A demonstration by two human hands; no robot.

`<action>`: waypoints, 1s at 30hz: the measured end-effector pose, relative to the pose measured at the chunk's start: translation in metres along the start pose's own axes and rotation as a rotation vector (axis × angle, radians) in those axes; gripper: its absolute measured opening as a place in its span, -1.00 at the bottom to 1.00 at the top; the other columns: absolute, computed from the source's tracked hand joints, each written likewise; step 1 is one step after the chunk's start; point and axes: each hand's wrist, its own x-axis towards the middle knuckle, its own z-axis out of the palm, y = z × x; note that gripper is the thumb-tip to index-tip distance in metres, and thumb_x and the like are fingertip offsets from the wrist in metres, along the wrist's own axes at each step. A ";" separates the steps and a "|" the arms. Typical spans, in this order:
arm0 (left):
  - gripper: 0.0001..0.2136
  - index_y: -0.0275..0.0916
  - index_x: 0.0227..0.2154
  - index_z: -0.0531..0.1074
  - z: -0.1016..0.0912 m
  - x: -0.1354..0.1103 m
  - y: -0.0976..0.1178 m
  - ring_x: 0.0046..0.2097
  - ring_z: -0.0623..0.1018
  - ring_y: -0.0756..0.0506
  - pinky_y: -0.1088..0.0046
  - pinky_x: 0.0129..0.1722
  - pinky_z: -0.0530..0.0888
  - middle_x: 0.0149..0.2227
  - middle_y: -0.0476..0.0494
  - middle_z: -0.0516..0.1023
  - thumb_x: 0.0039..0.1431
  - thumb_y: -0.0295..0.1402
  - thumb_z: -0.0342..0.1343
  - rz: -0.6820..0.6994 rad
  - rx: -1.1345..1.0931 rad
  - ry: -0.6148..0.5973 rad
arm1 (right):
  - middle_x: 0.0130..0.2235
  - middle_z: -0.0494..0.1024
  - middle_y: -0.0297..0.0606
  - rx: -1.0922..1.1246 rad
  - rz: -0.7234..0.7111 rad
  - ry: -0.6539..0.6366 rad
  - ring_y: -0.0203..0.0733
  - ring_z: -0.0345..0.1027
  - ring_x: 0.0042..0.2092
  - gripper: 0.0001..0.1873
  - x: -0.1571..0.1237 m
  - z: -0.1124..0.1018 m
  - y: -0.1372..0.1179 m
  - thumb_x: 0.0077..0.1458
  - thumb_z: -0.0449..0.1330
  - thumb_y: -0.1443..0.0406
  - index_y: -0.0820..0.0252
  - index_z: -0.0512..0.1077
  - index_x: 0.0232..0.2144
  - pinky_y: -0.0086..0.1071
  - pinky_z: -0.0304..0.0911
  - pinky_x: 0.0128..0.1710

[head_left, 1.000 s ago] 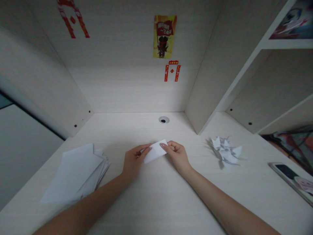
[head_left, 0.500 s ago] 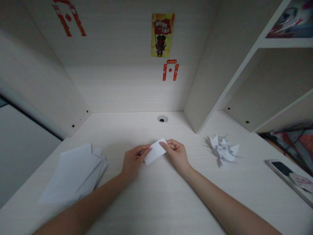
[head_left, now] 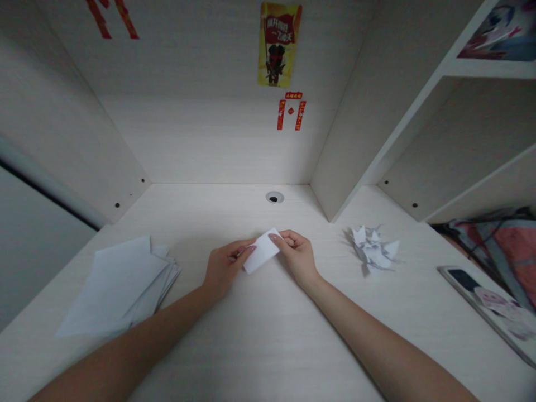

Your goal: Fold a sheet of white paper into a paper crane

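1. OK, counts: 1 small folded white paper rectangle (head_left: 262,254); 1 fanned stack of plain white sheets (head_left: 113,279), L side, no. of sheets can't be told; 1 clump of spiky folded white paper shapes (head_left: 374,248), R side, pcs overlap, so no exact count; 1 flat pale phone-like device w/ dark panel (head_left: 494,312), far R.
2. Surface: pale wood-grain desk (head_left: 251,346), w/ 1 round grey-rimmed cable hole (head_left: 274,197) near the back.
3. Room: pale back panel (head_left: 221,151) bears 1 yellow-and-red printed card (head_left: 279,44), 1 set of small red paper strips (head_left: 291,111) just below it, & larger red strips (head_left: 98,19) top L, cut off. R of centre, 1 upright pale divider (head_left: 364,123); past it, red-and-grey cloth (head_left: 506,245).
4. L hand (head_left: 224,265): thumb & fingers pinch the rectangle's L end.
5. R hand (head_left: 297,257): thumb flat on its upper R end, other fingers curled behind, gripping.
6. Rectangle sits mid-desk, btwn stack & clump, slanting up to the R; touching desk or not, can't tell.
7. Both forearms angle in from the bottom corners; hands close together, paper btwn.
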 end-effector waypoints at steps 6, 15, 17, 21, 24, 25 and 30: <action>-0.72 -0.12 -0.24 0.56 0.001 0.000 0.000 -0.39 0.50 -0.03 0.53 -0.39 0.37 -0.28 -0.04 0.62 0.01 -0.16 0.13 -0.020 -0.008 -0.009 | -0.52 0.54 -0.28 -0.005 0.003 0.000 -0.29 0.32 -0.50 -0.70 0.002 -0.001 0.001 -0.16 0.30 0.11 0.23 0.48 -0.46 -0.42 0.19 -0.47; -0.71 -0.17 -0.29 0.58 0.002 0.005 -0.007 -0.36 0.51 -0.09 0.52 -0.40 0.35 -0.38 -0.05 0.62 -0.02 -0.14 0.14 -0.060 -0.022 -0.089 | -0.49 0.53 -0.28 -0.154 -0.131 0.007 -0.28 0.31 -0.47 -0.72 0.001 -0.002 -0.003 -0.12 0.27 0.10 0.21 0.48 -0.48 -0.43 0.17 -0.47; -0.74 -0.19 -0.41 0.59 0.002 0.006 -0.008 -0.40 0.51 -0.07 0.53 -0.43 0.33 -0.44 -0.06 0.60 -0.03 -0.13 0.14 -0.069 -0.034 -0.124 | -0.47 0.53 -0.26 -0.155 -0.133 0.003 -0.26 0.32 -0.46 -0.71 0.000 -0.001 -0.005 -0.12 0.27 0.09 0.21 0.48 -0.47 -0.43 0.17 -0.47; -0.74 -0.23 -0.46 0.56 0.002 0.008 -0.009 -0.44 0.49 -0.04 0.55 -0.45 0.33 -0.48 -0.05 0.58 -0.04 -0.14 0.15 -0.087 -0.132 -0.134 | -0.43 0.53 -0.29 -0.085 -0.102 -0.061 -0.27 0.32 -0.45 -0.69 -0.001 0.000 -0.007 -0.15 0.29 0.09 0.18 0.46 -0.38 -0.43 0.18 -0.46; -0.73 -0.26 -0.43 0.55 0.001 0.008 -0.008 -0.41 0.50 -0.04 0.54 -0.42 0.35 -0.44 -0.08 0.58 -0.03 -0.13 0.15 -0.076 -0.192 -0.108 | -0.48 0.48 -0.33 -0.127 -0.088 -0.152 -0.30 0.27 -0.48 -0.71 -0.001 0.001 -0.007 -0.17 0.31 0.10 0.18 0.46 -0.43 -0.44 0.14 -0.47; -0.72 -0.26 -0.42 0.55 0.001 0.008 -0.008 -0.40 0.50 -0.04 0.54 -0.40 0.36 -0.43 -0.09 0.58 -0.02 -0.13 0.15 -0.069 -0.201 -0.095 | -0.51 0.46 -0.35 -0.167 -0.089 -0.176 -0.32 0.24 -0.50 -0.72 -0.002 0.001 -0.006 -0.17 0.31 0.10 0.19 0.46 -0.48 -0.45 0.11 -0.49; -0.73 -0.25 -0.44 0.54 0.001 0.006 -0.006 -0.39 0.52 -0.04 0.53 -0.39 0.38 -0.43 -0.09 0.59 -0.04 -0.13 0.17 -0.065 -0.222 -0.050 | -0.62 0.35 -0.39 -0.292 -0.104 -0.188 -0.36 0.11 -0.56 -0.66 -0.004 0.001 0.000 -0.14 0.28 0.07 0.22 0.40 -0.65 -0.45 -0.02 -0.55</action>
